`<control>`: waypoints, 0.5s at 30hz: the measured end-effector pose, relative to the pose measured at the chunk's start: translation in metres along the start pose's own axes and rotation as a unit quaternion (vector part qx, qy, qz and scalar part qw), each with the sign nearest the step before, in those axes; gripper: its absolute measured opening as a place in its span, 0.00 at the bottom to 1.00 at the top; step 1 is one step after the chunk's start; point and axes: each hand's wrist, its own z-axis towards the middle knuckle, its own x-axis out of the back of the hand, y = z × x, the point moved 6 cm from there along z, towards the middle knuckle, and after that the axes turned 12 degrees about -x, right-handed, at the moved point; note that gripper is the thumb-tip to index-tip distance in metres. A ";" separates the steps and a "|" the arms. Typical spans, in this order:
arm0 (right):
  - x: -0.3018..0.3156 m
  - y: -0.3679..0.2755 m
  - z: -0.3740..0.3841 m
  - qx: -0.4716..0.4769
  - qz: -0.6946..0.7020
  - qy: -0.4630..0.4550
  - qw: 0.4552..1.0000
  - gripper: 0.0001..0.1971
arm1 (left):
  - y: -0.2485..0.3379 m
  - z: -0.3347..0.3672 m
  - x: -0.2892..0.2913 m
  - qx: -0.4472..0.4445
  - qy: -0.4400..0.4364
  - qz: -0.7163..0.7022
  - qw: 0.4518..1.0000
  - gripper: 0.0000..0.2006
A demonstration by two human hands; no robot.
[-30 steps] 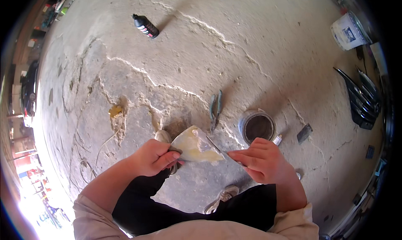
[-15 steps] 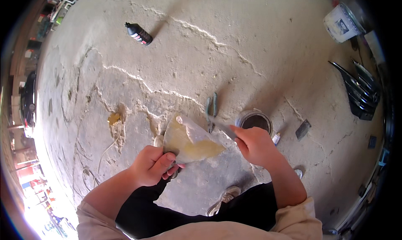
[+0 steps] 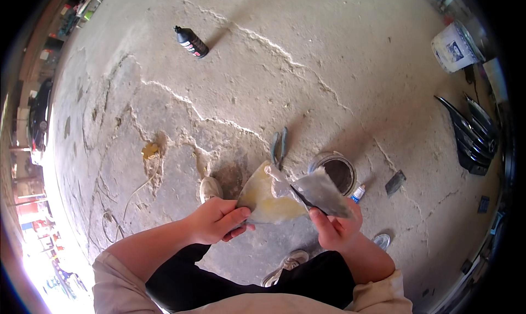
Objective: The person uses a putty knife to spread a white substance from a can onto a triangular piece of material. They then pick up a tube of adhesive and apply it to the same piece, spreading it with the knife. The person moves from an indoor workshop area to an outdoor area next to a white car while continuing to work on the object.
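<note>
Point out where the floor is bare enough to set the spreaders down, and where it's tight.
Bare concrete runs wide between the black bottle and the white bucket, and left of the pliers toward the yellow stain. Crowded: around the open can, small tube and scraper, beside the right hand.

The left hand (image 3: 216,221) is holding a wide spreader blade (image 3: 267,196) that is showing pale yellow and cream filler smeared over a grey face. The right hand (image 3: 334,226) is holding a second blade (image 3: 323,196), which is looking dull grey with a black edge. Just above the hands, the pliers (image 3: 278,145) are showing blue-green handles. Beside the right hand, the round can (image 3: 335,170) is looking dark inside with a pale rim. Far above the left hand, a black bottle (image 3: 190,41) is wearing a red and white label. The concrete floor (image 3: 329,67) is looking beige-grey with pale crack lines.
</note>
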 end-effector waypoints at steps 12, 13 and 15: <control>-0.014 0.008 0.011 0.084 -0.091 -0.129 0.984 0.20 | 0.018 -0.011 0.022 -0.168 0.063 0.012 0.984 0.20; -0.014 0.015 0.013 0.051 -0.108 -0.118 0.986 0.19 | 0.020 -0.012 0.026 -0.175 0.079 -0.012 0.981 0.20; -0.014 0.030 0.016 -0.015 -0.141 -0.096 0.985 0.17 | 0.023 -0.014 0.032 -0.188 0.111 -0.061 0.974 0.19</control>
